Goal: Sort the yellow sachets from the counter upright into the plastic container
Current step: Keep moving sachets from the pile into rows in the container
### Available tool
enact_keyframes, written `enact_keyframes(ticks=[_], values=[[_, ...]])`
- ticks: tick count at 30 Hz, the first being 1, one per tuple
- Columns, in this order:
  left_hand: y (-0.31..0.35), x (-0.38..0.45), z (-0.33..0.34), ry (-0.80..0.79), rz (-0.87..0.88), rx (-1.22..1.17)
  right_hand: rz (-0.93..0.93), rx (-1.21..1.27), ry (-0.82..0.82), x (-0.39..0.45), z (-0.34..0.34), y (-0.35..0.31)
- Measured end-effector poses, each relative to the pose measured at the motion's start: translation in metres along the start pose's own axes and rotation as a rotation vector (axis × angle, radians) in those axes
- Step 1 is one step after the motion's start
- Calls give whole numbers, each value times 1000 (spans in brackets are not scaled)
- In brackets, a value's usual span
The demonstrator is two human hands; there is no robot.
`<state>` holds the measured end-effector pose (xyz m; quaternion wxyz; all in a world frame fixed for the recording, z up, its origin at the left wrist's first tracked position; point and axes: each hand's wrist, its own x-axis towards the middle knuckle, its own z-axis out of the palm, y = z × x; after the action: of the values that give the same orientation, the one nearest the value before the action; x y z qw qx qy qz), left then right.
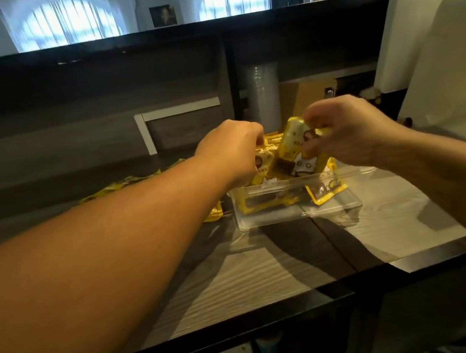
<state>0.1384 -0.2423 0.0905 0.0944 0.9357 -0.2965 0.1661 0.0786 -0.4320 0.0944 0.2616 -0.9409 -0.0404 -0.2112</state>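
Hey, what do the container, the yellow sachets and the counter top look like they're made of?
Container: clear thin plastic, glossy; the sachets show through its wall. Yellow sachets: likely printed plastic or foil film, shiny and creased. Counter: wood-grain surface, probably laminate, with a dark edge strip; real wood can't be ruled out.

A single wide-angle view comes from the person's head, looking forward and down along both forearms. It sits close: the arms fill the lower corners, and the left hand [234, 148] and right hand [345, 131] meet near the centre of the picture. Below the hands the worktop [273, 269] runs to its near edge at the bottom; beyond them a dark back wall rises, with windows [61, 20] across the top. Straight lines bow toward the edges.
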Motion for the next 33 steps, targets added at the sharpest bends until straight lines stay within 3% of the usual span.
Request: enact_keyframes(ticks=[7, 13, 16, 22, 28, 33], values=[[6, 4, -6, -161, -53, -54, -111, -334, -211, 25, 22, -24], [10, 14, 1, -118, -91, 236, -165, -419, -202, 40, 44, -19], [8, 21, 6, -278, -148, 141, -169, -598, -204, 48, 42, -10], [2, 24, 14, -304, -158, 102, -104, -737, -535, 57, 37, 6], [2, 23, 18, -243, -95, 131, -173, -746, -326, 57, 41, 8], [-1, 24, 21, -270, -76, 159, -129, -682, -315, 57, 46, 13]])
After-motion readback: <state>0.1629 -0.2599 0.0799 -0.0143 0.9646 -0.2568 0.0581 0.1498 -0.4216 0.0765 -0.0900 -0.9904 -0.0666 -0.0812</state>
